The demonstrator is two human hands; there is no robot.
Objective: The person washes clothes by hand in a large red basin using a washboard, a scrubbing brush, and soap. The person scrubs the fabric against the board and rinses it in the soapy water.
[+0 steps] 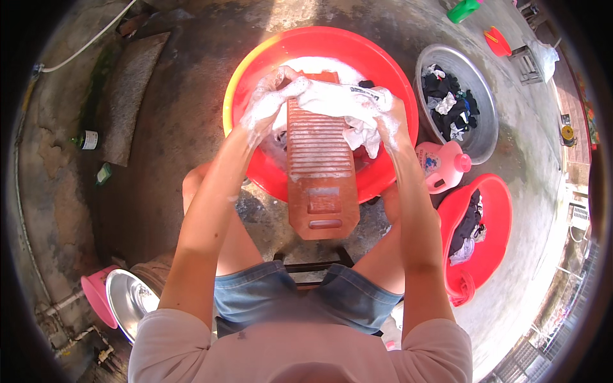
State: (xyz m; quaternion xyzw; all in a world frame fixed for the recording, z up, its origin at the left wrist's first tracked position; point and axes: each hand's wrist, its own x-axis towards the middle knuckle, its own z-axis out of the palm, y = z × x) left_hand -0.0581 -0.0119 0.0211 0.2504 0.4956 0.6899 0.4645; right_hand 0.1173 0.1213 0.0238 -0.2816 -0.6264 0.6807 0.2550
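A wet white cloth (330, 97) with dark lettering stretches between my two hands, above a reddish-brown ribbed washboard (318, 143). Foam covers my left hand (273, 98), which grips the cloth's left end. On the other side my right hand (390, 119) holds the right end, and a crumpled part of the cloth hangs below it. The washboard slopes out of a large red plastic basin (383, 52), its handle end over the near rim. White suds (349, 69) float inside the basin, and a dark red cloth (371, 153) shows partly behind the washboard.
At right stand a metal basin (483, 139) of mixed clothes, a pink jug (443, 165) and a red tub (498, 215) with dark and white clothes. A green bottle (88, 140) lies at left near a stone slab (129, 100). A steel bowl (127, 299) leans lower left.
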